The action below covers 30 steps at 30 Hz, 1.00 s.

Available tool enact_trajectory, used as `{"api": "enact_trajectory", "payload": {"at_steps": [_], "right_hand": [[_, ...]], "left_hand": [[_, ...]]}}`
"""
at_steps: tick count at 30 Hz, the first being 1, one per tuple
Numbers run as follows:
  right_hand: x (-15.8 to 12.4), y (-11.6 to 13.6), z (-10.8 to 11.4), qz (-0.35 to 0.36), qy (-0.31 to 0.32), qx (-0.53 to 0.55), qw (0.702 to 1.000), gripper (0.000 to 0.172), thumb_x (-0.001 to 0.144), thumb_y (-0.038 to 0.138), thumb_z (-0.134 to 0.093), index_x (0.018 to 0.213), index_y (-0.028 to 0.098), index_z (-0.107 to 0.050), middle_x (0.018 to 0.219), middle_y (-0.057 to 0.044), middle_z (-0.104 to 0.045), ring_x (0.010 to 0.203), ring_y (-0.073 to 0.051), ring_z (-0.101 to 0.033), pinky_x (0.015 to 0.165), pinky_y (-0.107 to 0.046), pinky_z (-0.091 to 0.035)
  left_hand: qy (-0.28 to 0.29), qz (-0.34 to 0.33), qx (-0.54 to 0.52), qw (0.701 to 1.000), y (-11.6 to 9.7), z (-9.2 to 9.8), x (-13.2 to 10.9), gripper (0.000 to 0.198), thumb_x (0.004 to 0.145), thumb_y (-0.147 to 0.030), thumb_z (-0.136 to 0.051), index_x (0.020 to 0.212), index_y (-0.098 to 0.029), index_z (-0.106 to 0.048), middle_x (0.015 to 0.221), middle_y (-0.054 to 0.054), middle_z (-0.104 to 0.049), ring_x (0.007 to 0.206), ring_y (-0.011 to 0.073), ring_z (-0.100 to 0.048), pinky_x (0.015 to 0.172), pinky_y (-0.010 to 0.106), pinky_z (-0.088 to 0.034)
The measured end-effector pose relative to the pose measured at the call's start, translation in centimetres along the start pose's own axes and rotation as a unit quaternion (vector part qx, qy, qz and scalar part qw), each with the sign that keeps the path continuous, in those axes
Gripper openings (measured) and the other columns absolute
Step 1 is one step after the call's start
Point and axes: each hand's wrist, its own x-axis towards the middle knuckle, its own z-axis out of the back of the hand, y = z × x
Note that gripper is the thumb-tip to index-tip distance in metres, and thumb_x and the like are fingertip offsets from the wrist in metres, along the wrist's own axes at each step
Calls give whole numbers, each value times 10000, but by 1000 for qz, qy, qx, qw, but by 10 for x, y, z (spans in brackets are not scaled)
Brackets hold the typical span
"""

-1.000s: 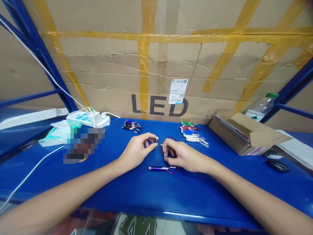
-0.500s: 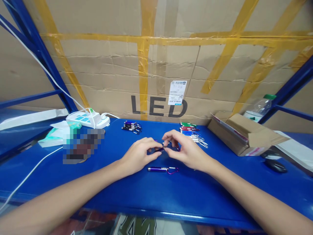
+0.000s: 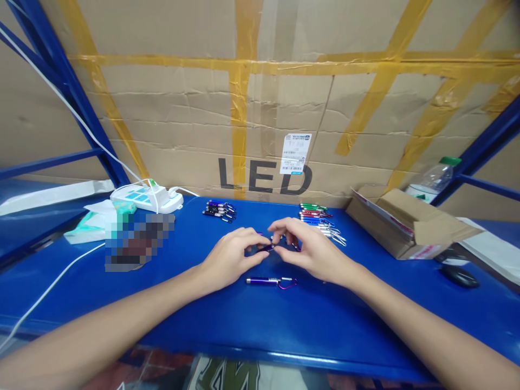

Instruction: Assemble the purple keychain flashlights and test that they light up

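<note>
Step in hand: fiddling with one small purple flashlight [image 3: 266, 247], pinched between both hands just above the table [image 3: 260, 330]. Looks like joining or twisting its two ends, judging by how the fingertips meet.

Left hand [image 3: 229, 257]: fingers curled in, thumb and first finger closed on the left end of the small purple flashlight. Not open at all. Wrist low, close to the table.

Right hand [image 3: 312, 252]: fingers bent too, thumb and first finger closed on the right end of the same flashlight. Hard to tell which tiny part sits under these fingertips, too small to see.

Where the flashlight is: in the middle of the table, between the two hands, lying sideways, lifted a bit off the blue top.

What the next move calls for: a steady pinch from both sides, both ends kept in one straight line, and a gentle turn or push. Tiny parts, so easy to drop or let roll.

Just below the hands: a second purple flashlight [image 3: 263, 280] flat on the table, with a pink clip [image 3: 287, 283] on its right end. Near the hands but not touching them.

Far left pile: a few dark flashlights [image 3: 219, 210], side by side, near the big LED carton [image 3: 264, 176].

Far right pile: more flashlights in many colours [image 3: 319, 219], just behind the right hand.

Right side: an open cardboard box [image 3: 410, 222], well apart from the hands.

Left side: a white power strip [image 3: 146, 197] with its cord.
</note>
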Motion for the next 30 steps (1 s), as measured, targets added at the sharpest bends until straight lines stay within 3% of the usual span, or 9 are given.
{"api": "enact_trajectory", "payload": {"at_steps": [9, 17, 23, 26, 30], "right_hand": [[0, 2, 0, -3, 10, -3, 1000, 258, 1026, 274, -678, 1274, 256, -612, 1079, -39, -740, 891, -201, -647, 798, -346, -527], [3, -7, 5, -56, -90, -64, 992, 153, 1064, 297, -572, 1192, 230, -621, 931, -33, -736, 759, -191, -645, 712, -326, -475], [5, -22, 13, -114, -123, -161, 973, 120, 1034, 273, -556, 1126, 217, -610, 898, -36, -744, 782, -217, -683, 719, -322, -444], [5, -29, 20, -153, -97, -193, 964, 64, 1023, 255, -558, 1058, 223, -600, 870, -36, -740, 760, -218, -673, 696, -316, -415], [4, -37, 25, -175, -15, -218, 960, 52, 1012, 230, -568, 965, 230, -592, 855, -43, -740, 764, -222, -655, 681, -315, -379]], "left_hand": [[3, -13, 9, 1000, -1, 0, -1, 188, 1021, -266, -723, 1193, -216, -780, 1035, 50, -765, 940, 222, -675, 864, 350, -518], [6, -10, -36, 999, -2, 3, 0, 162, 1027, -213, -706, 1176, -224, -769, 1161, 38, -801, 1011, 206, -723, 912, 320, -536], [2, 51, -71, 996, -2, 2, 1, 248, 1020, -237, -710, 1267, -234, -711, 1068, 9, -797, 813, 155, -698, 798, 281, -534], [10, 66, -100, 993, -4, 2, 1, 309, 1034, -250, -676, 1341, -253, -638, 1083, -3, -785, 765, 133, -672, 771, 268, -529], [16, 69, -103, 992, -6, 3, 1, 247, 1045, -286, -649, 1288, -263, -610, 1045, -14, -771, 753, 129, -652, 751, 265, -513]]}}
